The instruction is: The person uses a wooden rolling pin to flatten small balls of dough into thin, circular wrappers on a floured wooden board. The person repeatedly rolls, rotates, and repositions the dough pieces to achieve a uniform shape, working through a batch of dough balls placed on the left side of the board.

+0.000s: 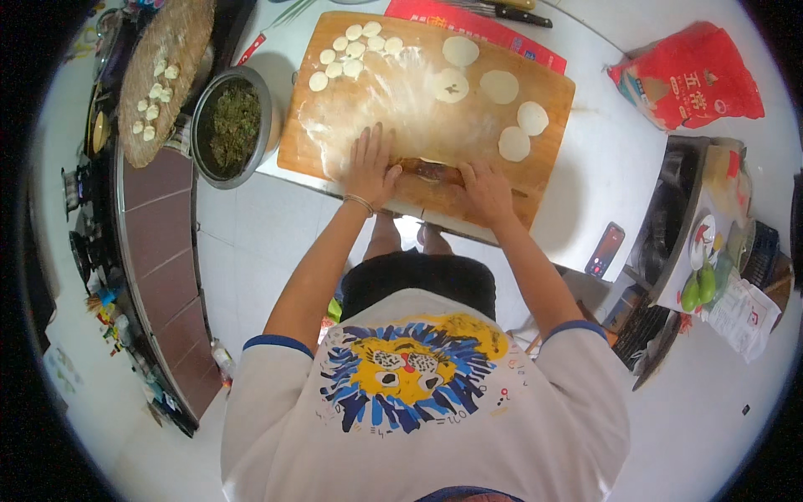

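A brown rolling pin [431, 171] lies across the near edge of a floured wooden board [376, 109], between my hands. The pale edge of a dough piece seems to show along it. My left hand [370, 167] is flat with fingers stretched out, its palm at the pin's left end and its thumb against it. Curled over the right part of the pin is my right hand [488, 192]. Several small dough discs [354, 50] sit at the board's far left. Several rolled dough wrappers [500, 86] lie toward the right, one with a dark spot.
Left of the board stands a metal bowl [232, 127] of chopped green filling. Beyond it, a woven tray [167, 50] carries shaped dumplings. A red bag [690, 77] and a phone [606, 251] rest on the white table's right; knives [523, 15] lie at the back.
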The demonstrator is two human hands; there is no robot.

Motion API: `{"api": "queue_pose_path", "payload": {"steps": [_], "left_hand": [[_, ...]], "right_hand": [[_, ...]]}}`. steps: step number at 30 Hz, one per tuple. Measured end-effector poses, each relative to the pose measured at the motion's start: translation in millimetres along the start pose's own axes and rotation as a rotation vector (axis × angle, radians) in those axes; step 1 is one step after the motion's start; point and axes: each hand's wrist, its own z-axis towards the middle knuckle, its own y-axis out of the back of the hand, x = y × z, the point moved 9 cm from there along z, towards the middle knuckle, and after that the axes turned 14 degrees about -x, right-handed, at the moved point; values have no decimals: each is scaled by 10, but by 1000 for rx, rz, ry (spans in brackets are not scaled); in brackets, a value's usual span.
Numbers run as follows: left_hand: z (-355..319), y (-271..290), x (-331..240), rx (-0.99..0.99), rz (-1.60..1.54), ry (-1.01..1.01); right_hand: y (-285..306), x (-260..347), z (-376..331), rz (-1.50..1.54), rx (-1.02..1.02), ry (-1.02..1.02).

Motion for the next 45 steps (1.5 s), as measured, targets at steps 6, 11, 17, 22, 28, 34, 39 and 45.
{"api": "queue_pose_path", "payload": {"steps": [6, 11, 17, 22, 28, 34, 39, 45], "left_hand": [[339, 353, -38, -385, -323, 273], [-161, -764, -255, 29, -1471, 993], [-9, -526, -790, 335, -1726, 1104], [1, -694, -579, 290, -1507, 1078], [339, -539, -164, 137, -589, 308], [312, 79, 90, -278, -274, 281], [-37, 356, -88, -273, -162, 79], [403, 86, 37, -88, -51, 36]], "right_hand": [[-160, -346, -42, 376, 0, -275], [-497, -322, -503, 1195, 236, -977], [-588, -358, -590, 1360, 259, -904], [-109, -483, -405, 637, -167, -534], [270, -546, -487, 320, -298, -514], [355, -548, -466, 241, -277, -373], [161, -142, -145, 17, -131, 5], [64, 20, 645, -183, -375, 115]]}}
